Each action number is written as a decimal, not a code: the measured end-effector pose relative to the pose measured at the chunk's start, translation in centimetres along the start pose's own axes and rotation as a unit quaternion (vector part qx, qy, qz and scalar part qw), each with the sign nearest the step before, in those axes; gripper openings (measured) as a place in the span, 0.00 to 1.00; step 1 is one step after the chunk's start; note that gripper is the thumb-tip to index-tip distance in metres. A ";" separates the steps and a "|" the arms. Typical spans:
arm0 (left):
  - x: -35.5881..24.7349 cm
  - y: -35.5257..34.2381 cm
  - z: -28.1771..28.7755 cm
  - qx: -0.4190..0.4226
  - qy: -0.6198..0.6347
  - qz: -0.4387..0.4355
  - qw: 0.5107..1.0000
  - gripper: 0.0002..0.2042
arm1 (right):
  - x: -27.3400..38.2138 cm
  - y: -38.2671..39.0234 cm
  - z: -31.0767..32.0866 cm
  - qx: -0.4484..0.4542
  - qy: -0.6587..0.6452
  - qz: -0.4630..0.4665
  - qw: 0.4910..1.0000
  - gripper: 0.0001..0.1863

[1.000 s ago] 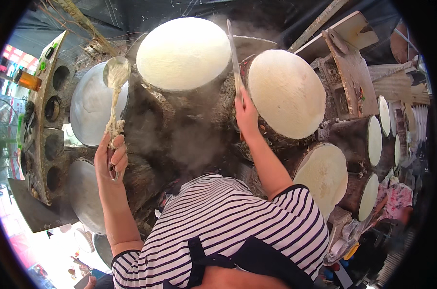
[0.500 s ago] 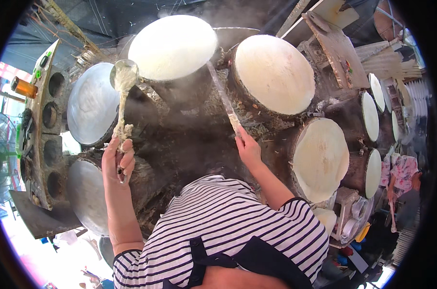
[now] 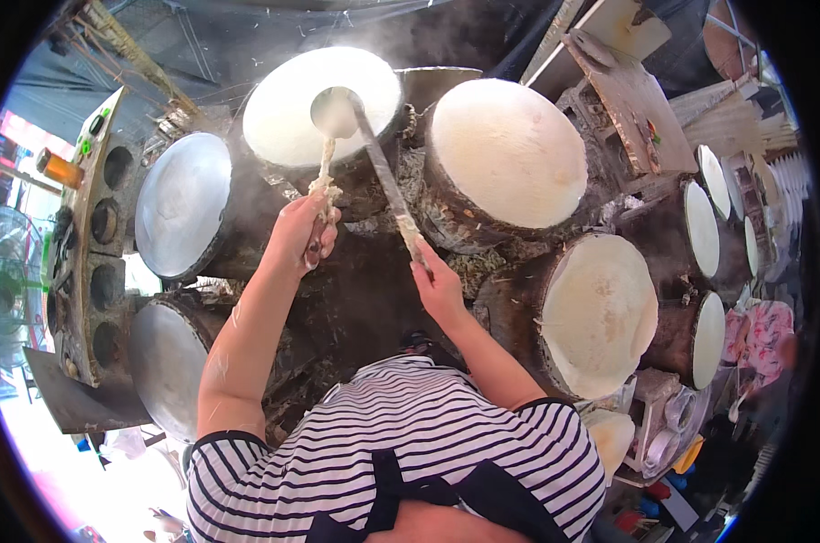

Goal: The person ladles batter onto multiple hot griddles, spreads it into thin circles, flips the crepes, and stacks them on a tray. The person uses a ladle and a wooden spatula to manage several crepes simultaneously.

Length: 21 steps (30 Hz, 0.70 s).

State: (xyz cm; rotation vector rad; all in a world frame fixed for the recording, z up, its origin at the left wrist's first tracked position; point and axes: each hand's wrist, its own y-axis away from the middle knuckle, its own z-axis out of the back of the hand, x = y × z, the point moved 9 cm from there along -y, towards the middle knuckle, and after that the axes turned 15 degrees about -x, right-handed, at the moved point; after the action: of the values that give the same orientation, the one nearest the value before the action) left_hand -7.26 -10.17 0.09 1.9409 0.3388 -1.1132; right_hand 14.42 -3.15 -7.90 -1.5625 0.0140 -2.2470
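Note:
My left hand [image 3: 306, 233] is closed round a ladle's batter-caked handle [image 3: 327, 172]; the ladle's metal bowl [image 3: 334, 116] appears over the middle back round griddle [image 3: 283, 104], which carries a white batter layer. My right hand [image 3: 435, 288] grips a long flat metal scraper [image 3: 378, 163], smeared with batter near my fingers; its far end meets or overlaps the ladle's bowl, and I cannot tell whether they touch. Right of these are griddles with pale sheets [image 3: 505, 149], the lower one's sheet [image 3: 600, 321] loose at its edge. Two bare metal griddles [image 3: 179, 204] stand on the left.
A board and block ledge [image 3: 93, 235] with round holes runs along the left, an amber jar [image 3: 55, 167] beside it. More griddles [image 3: 704, 226] line the right. Boards [image 3: 618, 100] lean at back right. A person's pink patterned clothing [image 3: 758, 339] shows at the far right. Steam hangs above.
My left hand and ladle have moved right, from the left griddle to the middle back one. The scraper's tip has swung left to the ladle, and my right hand has shifted lower and left.

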 end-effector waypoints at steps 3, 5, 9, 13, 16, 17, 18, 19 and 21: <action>0.6 -2.3 -2.9 0.014 0.014 0.012 1.000 0.11 | -0.1 -1.8 0.2 -0.020 0.025 0.045 0.998 0.22; 1.2 -3.8 -4.3 0.012 0.013 0.010 1.000 0.11 | -1.4 -2.7 0.7 -0.027 0.023 -0.004 0.999 0.21; 2.5 -6.0 -6.1 0.003 -0.001 -0.005 1.000 0.11 | -3.3 -3.3 1.1 -0.023 0.027 -0.058 0.998 0.22; 4.5 -7.5 -5.8 -0.032 -0.027 -0.013 0.999 0.10 | -4.3 -3.0 0.3 -0.009 0.046 -0.049 0.998 0.22; 5.7 -8.0 -5.4 -0.055 -0.036 -0.019 0.998 0.10 | -5.7 -2.5 -0.5 0.005 0.086 -0.035 0.996 0.21; 5.9 -8.0 -5.3 -0.060 -0.035 -0.020 0.997 0.10 | -5.9 -2.2 -0.6 0.007 0.095 -0.027 0.995 0.21; 6.2 -8.0 -5.2 -0.065 -0.033 -0.020 0.997 0.10 | -6.1 -2.0 -0.8 0.009 0.103 -0.018 0.994 0.21; 6.4 -8.2 -5.1 -0.064 -0.032 -0.022 0.997 0.11 | -6.1 -1.8 -0.9 0.008 0.089 -0.010 0.996 0.22; 6.7 -8.0 -5.0 -0.066 -0.018 -0.020 0.997 0.09 | -5.6 -1.6 -1.0 0.007 0.062 0.007 0.998 0.22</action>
State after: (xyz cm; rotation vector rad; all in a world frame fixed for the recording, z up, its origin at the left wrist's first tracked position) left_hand -5.31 -2.60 -8.45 1.8035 0.4212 -1.1220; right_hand 14.66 0.00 -12.95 -1.4080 0.0443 -2.3246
